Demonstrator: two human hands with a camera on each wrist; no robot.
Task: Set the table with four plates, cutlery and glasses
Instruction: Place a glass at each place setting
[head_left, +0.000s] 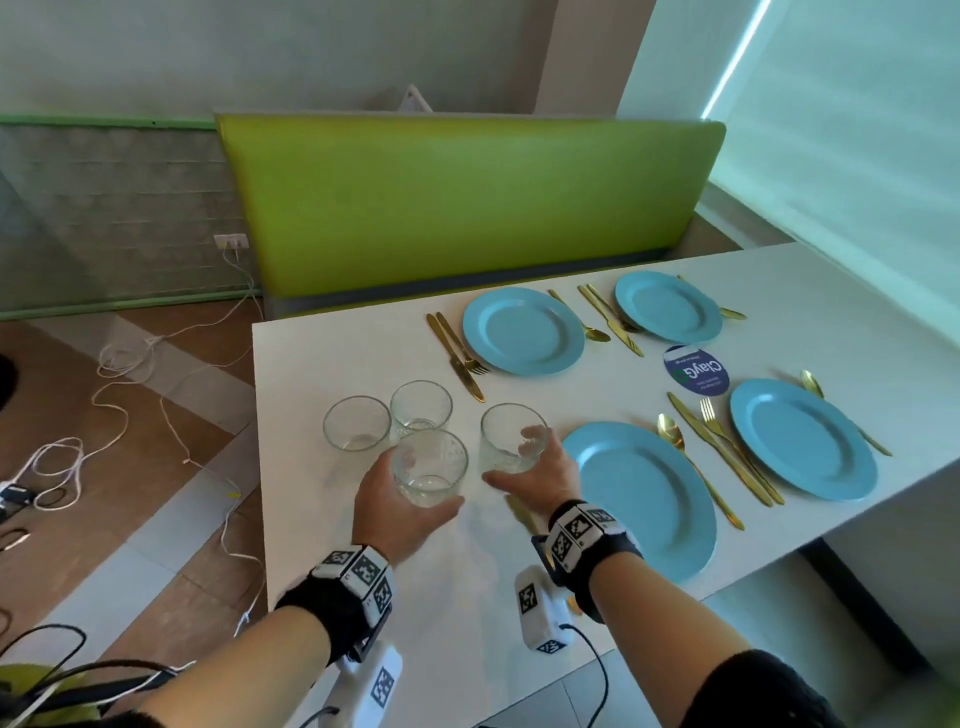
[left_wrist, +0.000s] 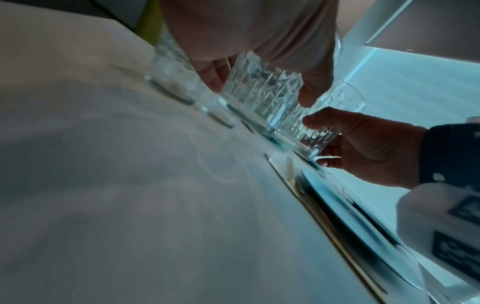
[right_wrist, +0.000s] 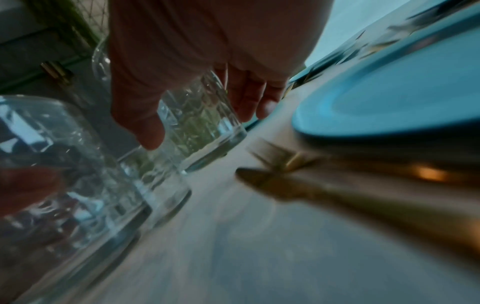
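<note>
**Q:** What is closest to you, and what are your hands doing?

**A:** Nearest are my two forearms, each with a black wrist strap carrying a tagged camera. My left hand (head_left: 402, 501) wraps a cut-pattern glass (head_left: 430, 467), thumb on the near side and fingers curled round the far side. My right hand (head_left: 540, 475) clasps a second glass (head_left: 511, 439) the same way; its fingertips show through the glass wall.

**Q:** Are the glasses lifted?

**A:** In the left wrist view both bases appear to sit on the white table (head_left: 322, 364), though I cannot be certain.

**Q:** Where is everything else, taking the glass in your left hand as the landmark?

**A:** Two more glasses stand just behind it: one (head_left: 357, 423) behind and to the left, one (head_left: 421, 408) straight behind. The right hand's glass is just to its right. Further right lies the nearest blue plate (head_left: 644, 499), with a gold knife (right_wrist: 337, 197) and fork between, under my right wrist. Three more blue plates sit beyond, each flanked by gold cutlery. A round blue coaster (head_left: 696, 371) lies among the plates.
</note>
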